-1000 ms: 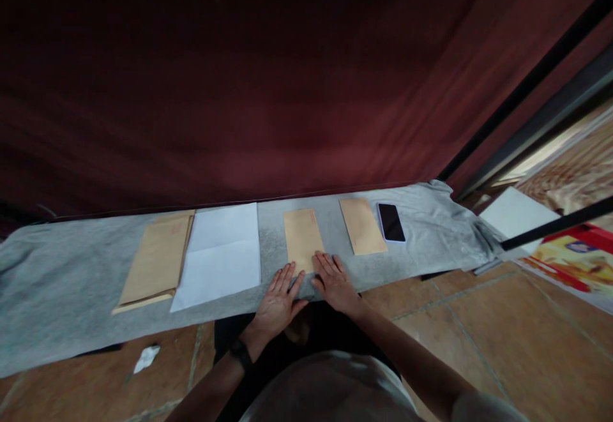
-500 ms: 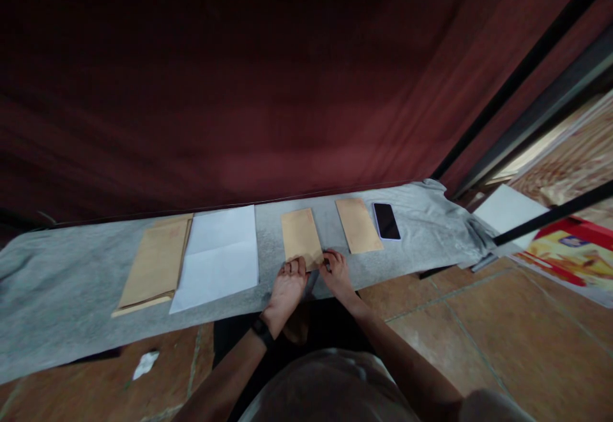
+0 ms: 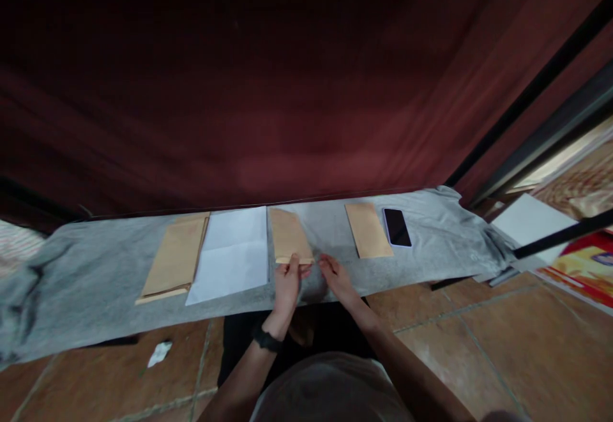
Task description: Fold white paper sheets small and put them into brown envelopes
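Note:
A brown envelope (image 3: 289,235) is in my left hand (image 3: 288,281), pinched at its near edge, where a narrow folded strip shows. Just right of that edge, my right hand (image 3: 336,276) has its fingers drawn together; whether they touch the envelope's corner or hold anything is too small to tell. White paper sheets (image 3: 230,253) with a crease lie left of the held envelope. Farther left is a stack of brown envelopes (image 3: 172,256). Another brown envelope (image 3: 368,230) lies flat to the right, beside a dark-screened phone (image 3: 397,227).
Grey cloth (image 3: 96,281) covers the long narrow surface, with a dark red curtain (image 3: 287,103) behind it. Black bars, a white board (image 3: 531,223) and a red and yellow box (image 3: 584,269) are at the right. A crumpled white tissue (image 3: 159,354) lies on the tiled floor.
The held envelope has turned and tilted, its near edge now showing a folded strip. My left thumb is on top of that edge. My right hand has come off the envelope's side. The view has shifted slightly.

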Demonstrator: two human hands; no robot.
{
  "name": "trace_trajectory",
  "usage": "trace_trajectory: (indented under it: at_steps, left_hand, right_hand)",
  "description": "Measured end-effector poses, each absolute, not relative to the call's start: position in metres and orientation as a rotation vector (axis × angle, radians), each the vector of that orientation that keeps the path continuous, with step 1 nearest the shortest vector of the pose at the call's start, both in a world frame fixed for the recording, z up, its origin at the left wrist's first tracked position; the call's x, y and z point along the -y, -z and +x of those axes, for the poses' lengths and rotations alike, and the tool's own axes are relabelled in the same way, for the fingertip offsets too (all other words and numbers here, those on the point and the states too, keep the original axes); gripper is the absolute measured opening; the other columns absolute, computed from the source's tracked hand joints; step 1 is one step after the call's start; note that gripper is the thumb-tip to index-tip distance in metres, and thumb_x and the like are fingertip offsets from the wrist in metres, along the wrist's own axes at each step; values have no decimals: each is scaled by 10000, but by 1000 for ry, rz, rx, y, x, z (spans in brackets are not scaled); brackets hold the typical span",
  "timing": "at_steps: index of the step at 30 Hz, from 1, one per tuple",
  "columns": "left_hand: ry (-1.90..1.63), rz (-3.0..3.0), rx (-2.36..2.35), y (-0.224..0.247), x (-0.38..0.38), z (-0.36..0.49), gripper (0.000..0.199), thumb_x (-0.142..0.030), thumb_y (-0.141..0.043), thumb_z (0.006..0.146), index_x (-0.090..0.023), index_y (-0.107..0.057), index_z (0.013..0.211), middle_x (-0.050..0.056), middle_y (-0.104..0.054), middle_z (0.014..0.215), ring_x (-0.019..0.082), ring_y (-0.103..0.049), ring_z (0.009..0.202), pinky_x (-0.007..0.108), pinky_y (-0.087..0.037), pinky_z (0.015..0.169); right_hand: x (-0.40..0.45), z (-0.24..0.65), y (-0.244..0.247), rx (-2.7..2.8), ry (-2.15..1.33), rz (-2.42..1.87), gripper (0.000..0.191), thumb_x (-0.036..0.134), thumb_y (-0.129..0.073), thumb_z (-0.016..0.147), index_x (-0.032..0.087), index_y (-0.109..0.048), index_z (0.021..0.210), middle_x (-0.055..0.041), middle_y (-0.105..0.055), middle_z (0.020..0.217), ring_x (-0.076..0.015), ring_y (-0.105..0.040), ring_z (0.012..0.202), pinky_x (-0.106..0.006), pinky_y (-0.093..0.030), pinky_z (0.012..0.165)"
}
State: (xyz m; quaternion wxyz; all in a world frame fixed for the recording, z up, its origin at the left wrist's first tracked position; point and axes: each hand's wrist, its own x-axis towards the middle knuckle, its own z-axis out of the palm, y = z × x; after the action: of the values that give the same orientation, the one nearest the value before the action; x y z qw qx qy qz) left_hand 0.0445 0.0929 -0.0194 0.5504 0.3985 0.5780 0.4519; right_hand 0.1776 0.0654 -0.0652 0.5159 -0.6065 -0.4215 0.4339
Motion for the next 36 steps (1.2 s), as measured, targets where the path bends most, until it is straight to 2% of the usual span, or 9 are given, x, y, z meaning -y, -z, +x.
trace_trajectory:
  at_steps: [3, 5, 13, 19, 20, 22, 25, 28, 36]
  left_hand:
    - [-1094, 549, -1142, 31, -79, 50, 320, -432, -680, 892, -115, -693, 850, 138, -781, 838, 212, -760, 757, 315, -613, 749]
    - [-1062, 415, -1132, 37, -72, 53, 287, -402, -722, 873, -119, -688, 838, 119, -775, 803, 182, -751, 718, 279, -610, 716]
    - [-872, 324, -1189, 45, -68, 51, 361, -460, -714, 884, -107, -708, 806, 117, -761, 763, 123, -698, 587, 187, -529, 536]
    - [-789, 602, -1261, 53, -50, 44, 486, -576, -593, 916, -121, -708, 791, 106, -726, 676, 178, -699, 582, 267, -555, 546]
    - [-812, 787, -1278, 54, -46, 43, 479, -574, -570, 925, -133, -714, 804, 105, -730, 698, 198, -714, 627, 302, -583, 598]
    - [-901, 1276, -1305, 54, -41, 39, 394, -495, -535, 957, -160, -737, 915, 118, -766, 883, 245, -743, 858, 394, -609, 822]
    - [-891, 2008, -1316, 57, -41, 32, 361, -314, -469, 991, -185, -659, 1269, 127, -655, 1362, 272, -576, 1314, 489, -444, 1141]
    - [-656, 2434, -1332, 65, -44, 26, 469, -231, -404, 1006, -152, -491, 1460, 138, -505, 1534, 264, -432, 1452, 502, -390, 1190]
    - [-427, 2702, -1351, 82, -43, 21, 595, -263, -459, 992, -131, -333, 1558, 140, -398, 1606, 259, -322, 1512, 482, -349, 1218]
  right_hand:
    - [-61, 174, 74, 943, -1233, -1391, 373, 577, -583, 859, 230, -696, 938, -43, -731, 821, -205, -677, 683, -328, -570, 619]
    - [-60, 174, 78, 885, -1223, -1404, 351, 560, -642, 803, 227, -688, 904, -17, -711, 759, -182, -647, 618, -289, -535, 550]
    - [-62, 178, 77, 810, -1179, -1482, 292, 503, -701, 692, 218, -642, 710, 15, -664, 627, -163, -622, 571, -263, -514, 521]
    - [-55, 179, 73, 729, -1221, -1509, 302, 498, -702, 691, 207, -626, 705, -14, -702, 657, -174, -649, 546, -284, -537, 519]
    - [-53, 179, 72, 701, -1235, -1495, 311, 506, -704, 690, 207, -620, 710, -15, -704, 660, -177, -652, 539, -293, -546, 523]
    - [-50, 176, 71, 615, -1259, -1426, 327, 515, -722, 674, 210, -611, 717, -16, -708, 676, -183, -672, 566, -308, -573, 562]
    - [-48, 171, 70, 460, -1283, -1326, 369, 521, -778, 618, 218, -589, 709, -20, -712, 688, -181, -689, 604, -309, -590, 610]
    - [-47, 169, 69, 398, -1317, -1338, 412, 523, -816, 569, 214, -575, 696, -35, -722, 689, -166, -681, 571, -290, -582, 580]
    - [-42, 185, 61, 539, -1429, -1399, 411, 574, -756, 679, 200, -632, 796, -62, -758, 791, -162, -684, 571, -282, -579, 557]
